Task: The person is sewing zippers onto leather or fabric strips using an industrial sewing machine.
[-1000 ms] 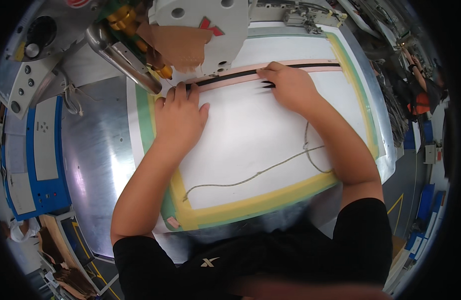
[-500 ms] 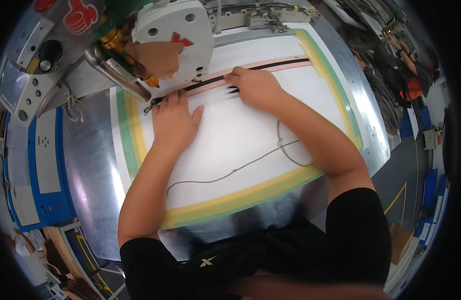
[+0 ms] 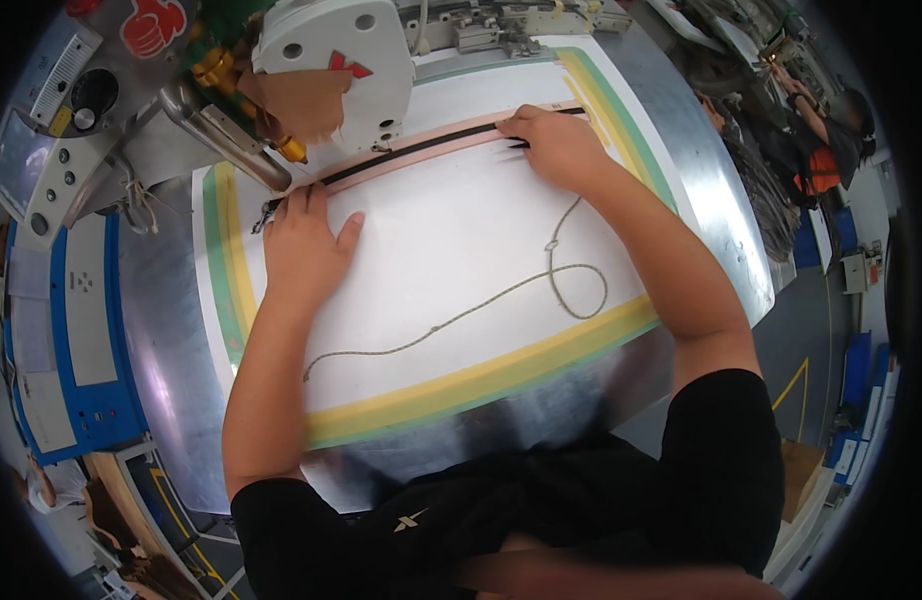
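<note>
A long black zipper (image 3: 464, 134) lies along a pink strip (image 3: 413, 154) on the white sheet (image 3: 431, 230), slanting up to the right. My left hand (image 3: 306, 250) rests at its left end, fingers flat on the strip and thumb apart. A dark metal pull (image 3: 265, 214) sticks out beyond those fingertips. Farther right, my right hand (image 3: 561, 152) is closed, its fingertips pressing on the strip's upper edge. Out of its palm side poke the dark tips of a two-pointed tool (image 3: 518, 144); its handle is hidden in the hand.
A white sewing machine head (image 3: 331, 60) stands just behind the strip, with a metal tube (image 3: 221, 135) to its left. Yellow tape (image 3: 481, 378) borders the sheet. A knotted thin cord (image 3: 431, 330) lies across it. A blue control cabinet (image 3: 106, 340) is at left; another person (image 3: 821, 140) is at far right.
My right hand has slid right along the strip, toward its far end, still with the pointed tool. My left hand stays at the left end. The cord's loop shows more fully.
</note>
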A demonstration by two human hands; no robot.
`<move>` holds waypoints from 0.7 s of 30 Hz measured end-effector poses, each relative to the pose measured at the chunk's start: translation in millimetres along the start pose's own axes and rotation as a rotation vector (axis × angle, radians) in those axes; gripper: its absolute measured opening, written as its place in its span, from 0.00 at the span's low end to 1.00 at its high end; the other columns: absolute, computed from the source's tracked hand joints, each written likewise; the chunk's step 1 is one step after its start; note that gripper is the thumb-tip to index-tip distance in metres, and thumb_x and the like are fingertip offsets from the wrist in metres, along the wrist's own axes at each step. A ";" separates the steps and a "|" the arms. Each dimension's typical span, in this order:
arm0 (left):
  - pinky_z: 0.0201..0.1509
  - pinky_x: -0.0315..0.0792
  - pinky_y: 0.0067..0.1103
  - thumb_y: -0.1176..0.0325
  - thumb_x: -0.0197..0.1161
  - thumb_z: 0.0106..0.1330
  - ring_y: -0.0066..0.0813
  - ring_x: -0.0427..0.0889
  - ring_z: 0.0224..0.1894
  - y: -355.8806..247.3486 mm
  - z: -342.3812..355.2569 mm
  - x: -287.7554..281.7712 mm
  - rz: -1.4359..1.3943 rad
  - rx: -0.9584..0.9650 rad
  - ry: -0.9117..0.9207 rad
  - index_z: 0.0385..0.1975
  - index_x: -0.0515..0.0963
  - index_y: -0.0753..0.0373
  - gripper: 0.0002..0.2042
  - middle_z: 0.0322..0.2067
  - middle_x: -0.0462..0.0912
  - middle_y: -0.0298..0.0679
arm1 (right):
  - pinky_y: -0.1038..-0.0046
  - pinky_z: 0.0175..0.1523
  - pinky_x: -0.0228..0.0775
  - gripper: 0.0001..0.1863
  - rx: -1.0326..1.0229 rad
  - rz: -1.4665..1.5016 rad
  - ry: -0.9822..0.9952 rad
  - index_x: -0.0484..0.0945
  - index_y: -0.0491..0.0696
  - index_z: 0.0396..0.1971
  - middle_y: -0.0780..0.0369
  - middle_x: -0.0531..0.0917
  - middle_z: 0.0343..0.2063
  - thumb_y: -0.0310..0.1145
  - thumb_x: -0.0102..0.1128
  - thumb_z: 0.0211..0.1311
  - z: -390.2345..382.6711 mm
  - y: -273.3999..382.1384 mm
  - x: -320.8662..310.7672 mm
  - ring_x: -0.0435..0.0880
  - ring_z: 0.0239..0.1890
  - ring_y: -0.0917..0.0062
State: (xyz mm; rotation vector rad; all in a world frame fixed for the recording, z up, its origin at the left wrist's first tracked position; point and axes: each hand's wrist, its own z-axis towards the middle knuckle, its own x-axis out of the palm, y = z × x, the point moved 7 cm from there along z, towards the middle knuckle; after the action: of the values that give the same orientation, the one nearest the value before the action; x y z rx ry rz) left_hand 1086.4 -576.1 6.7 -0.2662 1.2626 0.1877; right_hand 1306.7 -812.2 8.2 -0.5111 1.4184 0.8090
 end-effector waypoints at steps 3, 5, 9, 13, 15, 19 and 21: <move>0.63 0.72 0.44 0.49 0.65 0.70 0.54 0.78 0.60 8.4 -6.7 -0.7 0.047 -0.079 0.039 0.62 0.75 0.65 0.29 0.58 0.78 0.50 | 0.62 0.57 0.79 0.23 -0.076 0.036 0.003 0.83 0.55 0.58 0.64 0.82 0.55 0.24 0.56 0.64 0.8 10.5 9.0 0.85 0.55 0.64; 0.64 0.70 0.45 0.47 0.65 0.69 0.52 0.77 0.62 6.2 -7.8 1.9 0.061 -0.092 0.038 0.63 0.75 0.65 0.31 0.60 0.77 0.50 | 0.62 0.57 0.79 0.24 -0.074 0.048 0.014 0.83 0.54 0.59 0.64 0.82 0.55 0.24 0.56 0.64 1.8 13.0 11.9 0.85 0.55 0.64; 0.67 0.68 0.46 0.44 0.65 0.68 0.52 0.74 0.66 -1.8 -4.5 3.4 -0.001 -0.067 0.039 0.66 0.74 0.64 0.34 0.62 0.76 0.51 | 0.62 0.57 0.79 0.24 -0.135 0.023 -0.022 0.82 0.54 0.60 0.65 0.82 0.56 0.24 0.57 0.63 2.8 30.2 13.0 0.85 0.54 0.64; 0.72 0.63 0.44 0.44 0.63 0.70 0.51 0.73 0.68 -28.5 8.9 11.1 -0.028 0.003 0.087 0.67 0.72 0.67 0.35 0.65 0.74 0.51 | 0.62 0.57 0.79 0.24 -0.138 0.005 0.034 0.83 0.53 0.60 0.66 0.82 0.55 0.23 0.56 0.63 8.5 41.2 19.1 0.85 0.54 0.64; 0.73 0.63 0.43 0.43 0.62 0.70 0.51 0.72 0.69 -40.1 17.1 14.7 -0.007 -0.003 0.114 0.67 0.72 0.69 0.37 0.67 0.74 0.50 | 0.61 0.59 0.77 0.27 -0.109 0.041 0.006 0.83 0.52 0.59 0.63 0.83 0.54 0.22 0.55 0.59 10.4 42.1 17.4 0.85 0.54 0.61; 0.72 0.64 0.43 0.42 0.63 0.69 0.50 0.72 0.69 -58.8 27.1 19.8 -0.043 0.016 0.155 0.67 0.73 0.68 0.37 0.67 0.74 0.50 | 0.61 0.59 0.77 0.26 -0.117 0.056 0.008 0.83 0.52 0.59 0.63 0.84 0.54 0.22 0.54 0.60 10.8 47.8 17.4 0.85 0.54 0.61; 0.72 0.64 0.43 0.42 0.64 0.69 0.49 0.73 0.69 -64.4 29.6 21.3 -0.038 0.024 0.156 0.66 0.73 0.68 0.37 0.67 0.74 0.49 | 0.61 0.60 0.77 0.27 -0.103 0.053 0.015 0.83 0.52 0.59 0.63 0.83 0.55 0.22 0.55 0.60 10.8 48.9 17.4 0.84 0.55 0.61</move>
State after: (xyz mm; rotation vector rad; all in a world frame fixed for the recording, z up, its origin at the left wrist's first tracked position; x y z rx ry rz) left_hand 1138.0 -628.8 0.7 -0.2884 1.4123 0.1210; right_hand 1276.5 -769.5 -0.3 -0.5606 1.4140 0.9259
